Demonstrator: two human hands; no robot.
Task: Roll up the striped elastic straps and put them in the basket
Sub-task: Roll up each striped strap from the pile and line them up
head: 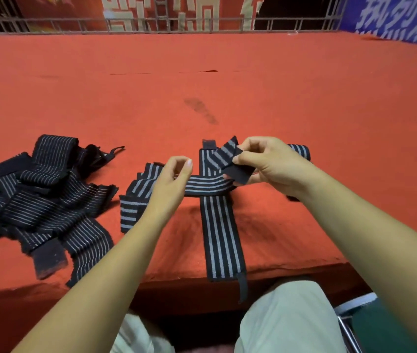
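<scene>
A black strap with grey stripes (208, 186) runs across the red table between my two hands. My right hand (266, 161) pinches its folded end with the plain black patch. My left hand (174, 178) has curled fingers over the strap's middle and seems to hold it. A second striped strap (221, 240) lies flat under it, reaching the table's front edge with a black loop hanging off. A heap of several thin-striped straps (39, 197) lies at the left. A rolled strap (301, 151) shows behind my right hand. No basket is in view.
The red felt table (202, 80) stretches far back to a metal railing (151, 22) with banners behind it. My legs in pale trousers (286, 317) and a chair frame (347, 322) are below the front edge.
</scene>
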